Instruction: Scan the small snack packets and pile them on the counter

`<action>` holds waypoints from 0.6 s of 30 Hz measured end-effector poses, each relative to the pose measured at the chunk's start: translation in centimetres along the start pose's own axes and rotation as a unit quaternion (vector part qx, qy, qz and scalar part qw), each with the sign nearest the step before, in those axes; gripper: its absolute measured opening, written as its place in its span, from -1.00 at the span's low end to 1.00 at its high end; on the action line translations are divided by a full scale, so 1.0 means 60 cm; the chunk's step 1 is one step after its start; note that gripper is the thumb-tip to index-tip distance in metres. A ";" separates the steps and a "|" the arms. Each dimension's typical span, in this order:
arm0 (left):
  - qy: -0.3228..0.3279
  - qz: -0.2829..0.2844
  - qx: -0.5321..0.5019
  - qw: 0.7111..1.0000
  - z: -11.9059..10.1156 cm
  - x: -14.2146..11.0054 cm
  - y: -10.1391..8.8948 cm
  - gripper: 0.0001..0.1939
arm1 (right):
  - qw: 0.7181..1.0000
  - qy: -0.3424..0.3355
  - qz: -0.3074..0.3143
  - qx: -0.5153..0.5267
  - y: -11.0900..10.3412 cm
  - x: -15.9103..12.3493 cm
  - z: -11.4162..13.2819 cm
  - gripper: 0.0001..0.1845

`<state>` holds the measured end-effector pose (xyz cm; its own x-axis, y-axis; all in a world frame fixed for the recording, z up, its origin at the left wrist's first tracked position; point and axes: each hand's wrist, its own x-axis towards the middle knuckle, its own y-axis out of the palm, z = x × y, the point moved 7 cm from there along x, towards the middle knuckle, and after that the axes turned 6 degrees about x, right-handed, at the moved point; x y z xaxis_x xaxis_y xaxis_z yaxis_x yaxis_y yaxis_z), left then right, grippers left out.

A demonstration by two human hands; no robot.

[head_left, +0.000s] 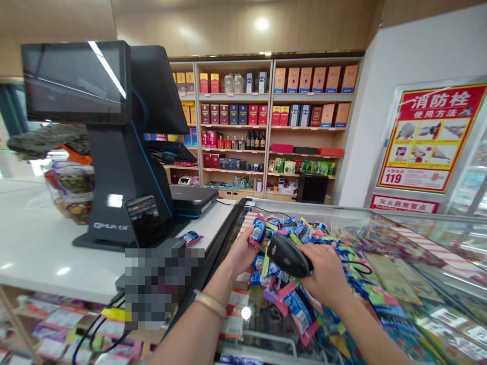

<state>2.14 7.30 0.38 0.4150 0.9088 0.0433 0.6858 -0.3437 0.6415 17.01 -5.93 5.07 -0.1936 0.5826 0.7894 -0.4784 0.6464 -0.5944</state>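
Note:
My left hand [247,248] is closed on a small blue and pink wrapped snack packet [258,230], held up over the glass counter. Fingers of my right hand [323,271] wrap round the handle of a black barcode scanner [287,255]. The scanner's head points left, toward the packet, with a small gap between them. Beneath both hands lies a loose heap of similar packets [302,309] in blue, pink and green wrappers. One more packet [190,238] lies apart on the white counter, left of my left hand.
A black point-of-sale terminal [114,177] stands on the white counter [38,238] at the left. The glass display counter [384,223] spreads under the heap. Scanner cable [357,266] loops behind my right hand. Shelves of boxed bottles [234,114] line the back wall.

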 end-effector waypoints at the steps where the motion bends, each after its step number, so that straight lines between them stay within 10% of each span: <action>1: 0.000 -0.002 0.001 1.000 0.000 0.001 -0.001 -0.83 | 1.000 0.004 0.005 0.001 0.001 0.000 -0.001 -0.71; 12: -0.008 -0.017 -0.033 0.999 -0.001 -0.002 -0.001 -0.80 | 1.000 0.000 0.005 -0.008 0.000 -0.001 -0.002 -0.69; 18: 0.047 -0.169 -0.108 0.979 -0.038 -0.001 -0.050 -0.97 | 1.000 -0.012 -0.010 -0.015 -0.005 -0.001 -0.002 -0.70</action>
<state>-1.32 8.80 0.22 0.1235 0.9830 -0.1358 0.6283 0.0285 0.7774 17.28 -6.08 5.17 -0.2051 0.5576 0.8044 -0.4573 0.6720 -0.5825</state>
